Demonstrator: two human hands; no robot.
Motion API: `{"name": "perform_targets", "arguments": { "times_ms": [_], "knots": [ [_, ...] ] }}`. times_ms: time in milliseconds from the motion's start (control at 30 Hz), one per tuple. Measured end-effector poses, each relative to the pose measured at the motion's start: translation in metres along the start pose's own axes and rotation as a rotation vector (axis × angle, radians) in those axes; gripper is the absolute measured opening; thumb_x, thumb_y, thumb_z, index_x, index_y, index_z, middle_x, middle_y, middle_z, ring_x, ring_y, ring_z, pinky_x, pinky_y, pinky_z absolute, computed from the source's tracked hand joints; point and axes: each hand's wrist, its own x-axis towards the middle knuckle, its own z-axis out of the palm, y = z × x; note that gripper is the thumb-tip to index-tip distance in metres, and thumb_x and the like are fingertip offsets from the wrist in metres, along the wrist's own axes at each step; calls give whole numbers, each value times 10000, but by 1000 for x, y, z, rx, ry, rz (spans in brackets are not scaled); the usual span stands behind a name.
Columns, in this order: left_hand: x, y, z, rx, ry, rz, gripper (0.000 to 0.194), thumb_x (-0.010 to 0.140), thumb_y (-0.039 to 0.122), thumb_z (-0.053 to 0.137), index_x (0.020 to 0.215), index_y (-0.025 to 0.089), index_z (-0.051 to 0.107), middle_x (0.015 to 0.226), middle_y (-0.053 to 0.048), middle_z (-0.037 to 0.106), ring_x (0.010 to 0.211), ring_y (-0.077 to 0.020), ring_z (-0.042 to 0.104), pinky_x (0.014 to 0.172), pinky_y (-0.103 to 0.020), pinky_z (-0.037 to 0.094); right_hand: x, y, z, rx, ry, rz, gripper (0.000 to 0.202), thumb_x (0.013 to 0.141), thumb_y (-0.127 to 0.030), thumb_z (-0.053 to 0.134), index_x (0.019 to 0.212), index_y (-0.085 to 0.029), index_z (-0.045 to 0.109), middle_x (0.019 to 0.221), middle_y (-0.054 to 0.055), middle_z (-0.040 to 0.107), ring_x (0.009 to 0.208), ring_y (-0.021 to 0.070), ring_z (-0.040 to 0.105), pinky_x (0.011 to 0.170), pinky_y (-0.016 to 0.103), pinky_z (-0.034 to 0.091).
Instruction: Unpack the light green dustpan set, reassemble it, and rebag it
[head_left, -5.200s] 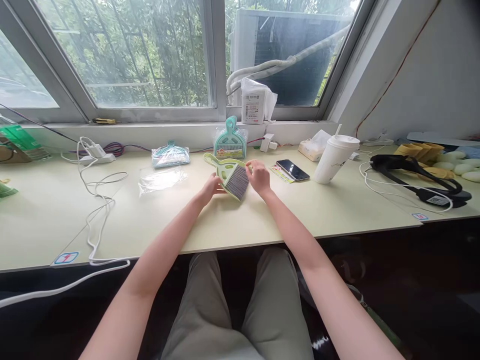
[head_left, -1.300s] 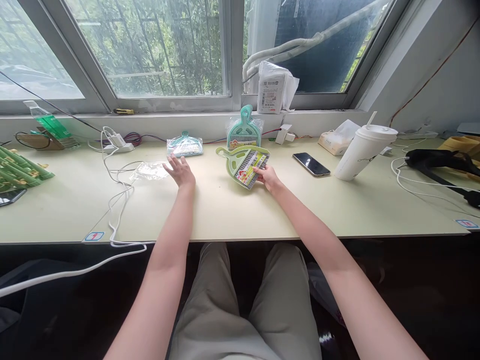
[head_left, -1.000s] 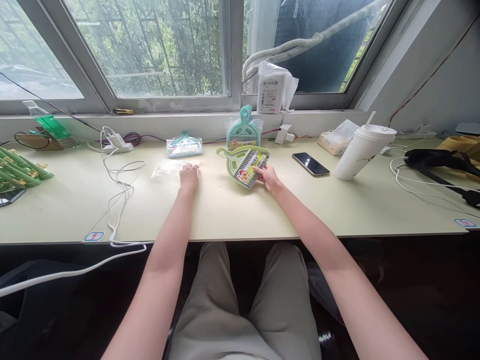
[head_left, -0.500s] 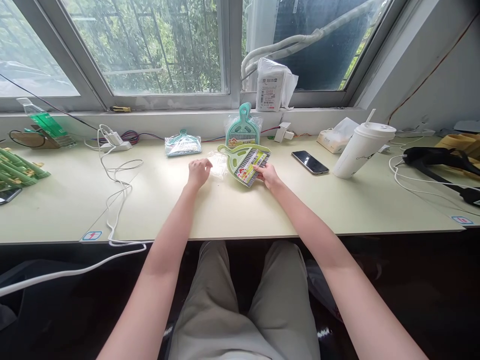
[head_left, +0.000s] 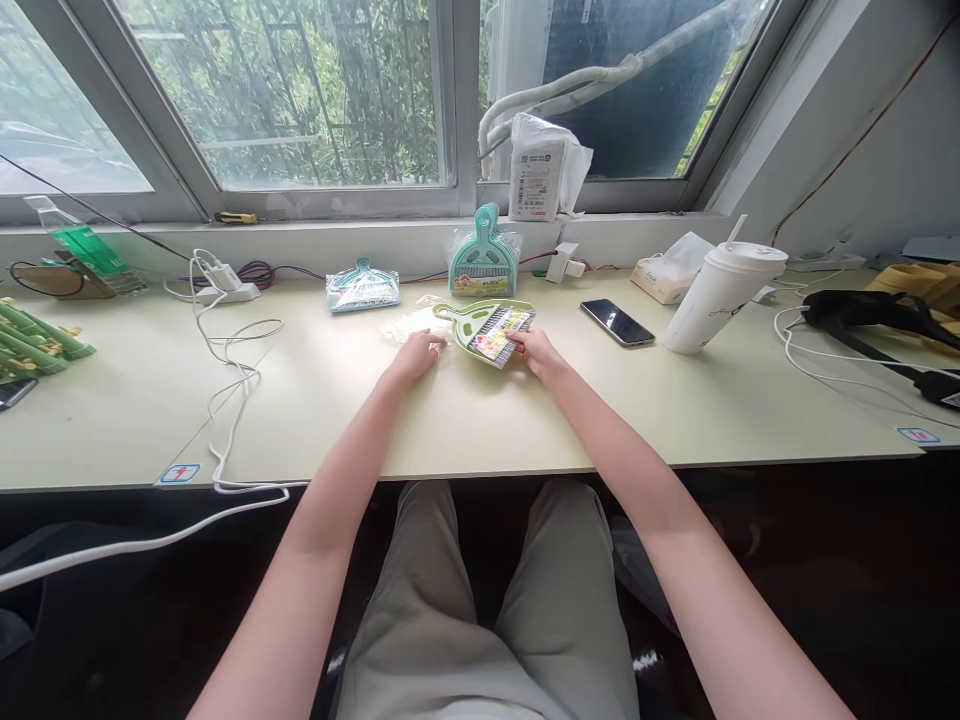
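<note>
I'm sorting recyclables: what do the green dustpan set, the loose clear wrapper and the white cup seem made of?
Green dustpan set: likely moulded plastic, smooth-looking, with rounded cut-outs.
Loose clear wrapper: probably plastic film, see-through, crinkled and glinting.
White cup: smooth, fairly matte, perhaps paper or plastic; unclear which.

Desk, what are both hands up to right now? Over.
Right hand gripping green dustpan, printed card on top. Left hand at clear plastic bag. Bag close beside dustpan.

a white lidded cup (head_left: 716,305) stood on the table (head_left: 750,405), a phone (head_left: 617,323) lying flat near it and a tissue box (head_left: 670,270) just beyond. a white-wrapped pack (head_left: 541,170) stood on the window sill (head_left: 337,236). a white cable (head_left: 150,543) was noted hanging over the table's edge.
</note>
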Motion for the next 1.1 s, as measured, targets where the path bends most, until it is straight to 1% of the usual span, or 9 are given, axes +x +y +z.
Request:
{"name": "perform_targets", "arguments": {
  "times_ms": [67, 133, 300, 433, 567, 767, 867, 967, 1100],
  "knots": [
    [1, -4, -3, 25, -6, -62, 398, 655, 110, 523, 979, 178, 744, 1293, -144, 645, 1399, -360, 421, 1169, -481, 308, 1, 0, -1, -11, -15, 21, 122, 830, -17, 644, 865, -133, 656, 774, 46, 765, 693, 157, 737, 780, 333, 646],
    [1, -6, -5, 79, -14, -110, 387, 677, 102, 516, 1008, 150, 711, 1340, -180, 614, 1403, -368, 415, 1163, -496, 305, 1, 0, -1, -23, -37, 36, 128, 829, -9, 640, 870, -128, 657, 763, 48, 764, 674, 153, 733, 759, 328, 648],
    [-2, -4, -5, 147, 16, -133, 636, 726, 71, 484, 1362, 89, 505, 1535, -222, 412, 1460, -352, 332, 1184, -496, 265, -2, 1, 1, -47, -56, 35, 130, 840, 5, 620, 859, -117, 659, 750, 52, 757, 645, 139, 725, 711, 290, 645],
    [-6, 3, -4, 152, 57, -91, 738, 716, 23, 475, 1449, 94, 433, 1593, -194, 327, 1478, -339, 297, 1201, -467, 253, -7, 0, 4, -44, -5, -10, 147, 836, 14, 618, 860, -129, 646, 752, 32, 750, 644, 134, 720, 693, 279, 642],
    [-8, 11, -3, 257, 68, -36, 766, 743, -5, 454, 1500, 92, 385, 1598, -182, 324, 1474, -338, 300, 1199, -489, 273, -10, -2, 5, -65, -1, -60, 139, 831, -5, 633, 872, -137, 647, 814, 35, 760, 691, 140, 726, 758, 307, 645],
    [-13, 28, 1, 408, 107, 12, 713, 834, 27, 393, 1535, 151, 346, 1608, -108, 331, 1473, -271, 305, 1151, -427, 404, -13, 1, 11, -148, -122, -89, 121, 814, -64, 696, 895, -143, 656, 910, 59, 768, 772, 162, 735, 846, 370, 636],
    [-15, 33, 2, 447, 139, 10, 690, 855, 29, 361, 1534, 150, 348, 1600, -104, 350, 1462, -263, 322, 1110, -424, 460, -14, 3, 14, -185, -159, -106, 146, 796, -77, 725, 903, -150, 656, 926, 60, 767, 787, 173, 736, 861, 405, 634],
    [-15, 33, -1, 464, 163, -16, 688, 842, 6, 357, 1516, 141, 383, 1594, -110, 360, 1448, -278, 342, 1071, -438, 497, -13, 4, 15, -186, -148, -125, 128, 813, -67, 698, 899, -152, 655, 933, 59, 766, 789, 176, 736, 865, 422, 633],
    [-13, 29, -9, 466, 283, -104, 687, 830, -17, 358, 1500, 124, 412, 1587, -135, 365, 1440, -299, 359, 1069, -448, 496, -11, 3, 13, -152, -68, -136, 120, 823, -47, 668, 879, -151, 647, 943, 60, 764, 800, 180, 739, 864, 426, 637]
  ]
}}
